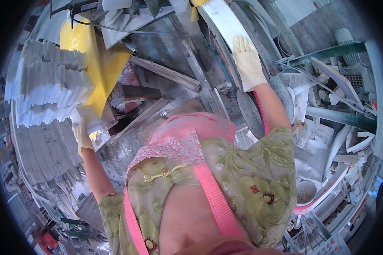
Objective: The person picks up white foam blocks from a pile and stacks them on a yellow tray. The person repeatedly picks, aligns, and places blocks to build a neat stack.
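Observation:
My right hand [247,61], in a cream glove, lies flat on a long white slab [221,23] with its fingers stretched out. The slab rests lengthwise on a narrow machine bed. Far out to the left, my gloved left hand [81,135] grips the near edge of a pale tile [87,117], beside tall stacks of white tiles [47,80]. Its fingertips are partly hidden by the tile. A yellow sheet [104,80] hangs beside the stacks.
Wooden planks [166,73] lie between the stacks and the machine. A grey round disc [247,112] sits near my right wrist. On the right are a green metal frame [340,121], broken offcuts, and a round container [305,192]. More grey strips [42,144] are piled at left.

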